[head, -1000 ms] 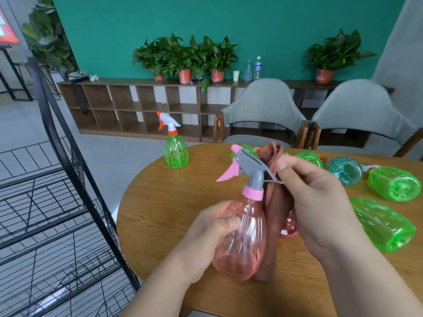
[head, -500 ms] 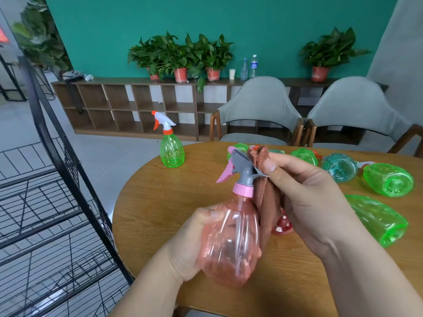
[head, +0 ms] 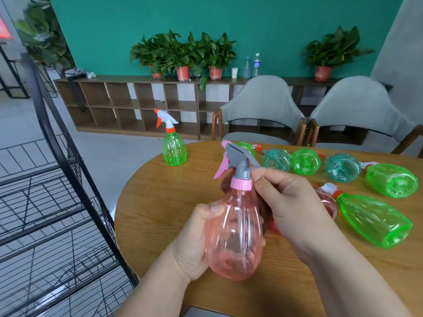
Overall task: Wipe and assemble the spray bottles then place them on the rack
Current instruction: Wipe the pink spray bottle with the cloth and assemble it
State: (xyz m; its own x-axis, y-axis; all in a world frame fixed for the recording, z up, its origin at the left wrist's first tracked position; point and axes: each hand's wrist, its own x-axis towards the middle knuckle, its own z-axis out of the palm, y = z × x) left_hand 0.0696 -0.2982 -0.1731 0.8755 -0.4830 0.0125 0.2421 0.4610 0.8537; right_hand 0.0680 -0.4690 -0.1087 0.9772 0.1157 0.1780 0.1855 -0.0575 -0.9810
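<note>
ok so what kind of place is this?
Probably an office lounge or meeting room: a round wooden table, two grey padded chairs behind it, and a low cubby shelf topped with potted plants along a teal wall.

- Translucent pink ribbed plastic spray bottle [head: 233,229], centre: vertical ribbing, opaque pink collar, grey trigger head [head: 238,157], pink lever.
- Reddish-brown fabric cloth [head: 263,209], at the bottle's 3 o'clock: plain, dark.
- Upright translucent green ribbed spray bottle [head: 174,151], 11 o'clock: white head, orange lever and collar.
- Lying translucent green plastic bottles [head: 375,218], 2 to 3 o'clock: bright green. The nearest has an orange collar and a white head.
- Lying translucent teal plastic bottles [head: 342,167], 1 o'clock: blue-green.
- Round wooden table [head: 160,202]: tan, fine grain lines.
- Black metal wire rack [head: 88,179], 9 o'clock: grid pattern.
- Painted wall [head: 251,30], 12 o'clock: plain teal.
- Padded chairs [head: 258,106], 1 o'clock: grey backs, brown frames.
- Round plant pots [head: 183,73], 12 o'clock: red-orange, under dark green leaves.
</note>
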